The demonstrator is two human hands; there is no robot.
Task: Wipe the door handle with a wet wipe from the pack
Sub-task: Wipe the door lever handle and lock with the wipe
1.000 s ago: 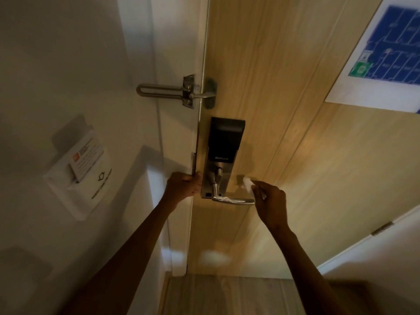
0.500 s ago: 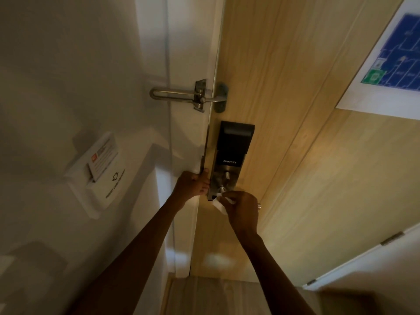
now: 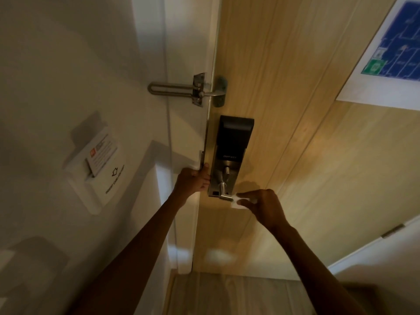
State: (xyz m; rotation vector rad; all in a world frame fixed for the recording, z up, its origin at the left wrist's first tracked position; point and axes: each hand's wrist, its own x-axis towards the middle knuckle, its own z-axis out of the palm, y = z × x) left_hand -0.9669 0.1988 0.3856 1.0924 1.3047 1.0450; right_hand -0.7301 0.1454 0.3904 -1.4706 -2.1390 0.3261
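A silver lever door handle (image 3: 224,194) sticks out from the bottom of a black and silver smart lock (image 3: 231,153) on a light wooden door (image 3: 295,133). My right hand (image 3: 263,206) pinches a white wet wipe (image 3: 237,202) wrapped around the outer part of the lever, which hides the lever's tip. My left hand (image 3: 193,181) grips the door's edge just left of the lock plate. The wipe pack is out of sight.
A metal swing-bar guard (image 3: 188,90) bridges door and frame above the lock. A key-card holder (image 3: 95,169) with a card in it hangs on the white wall at left. A blue floor plan (image 3: 395,51) is posted on the door at upper right. Wooden floor (image 3: 238,294) lies below.
My right hand slid the wipe from the lever's base near the lock plate outward to the right along the lever. My left hand stayed on the door edge.
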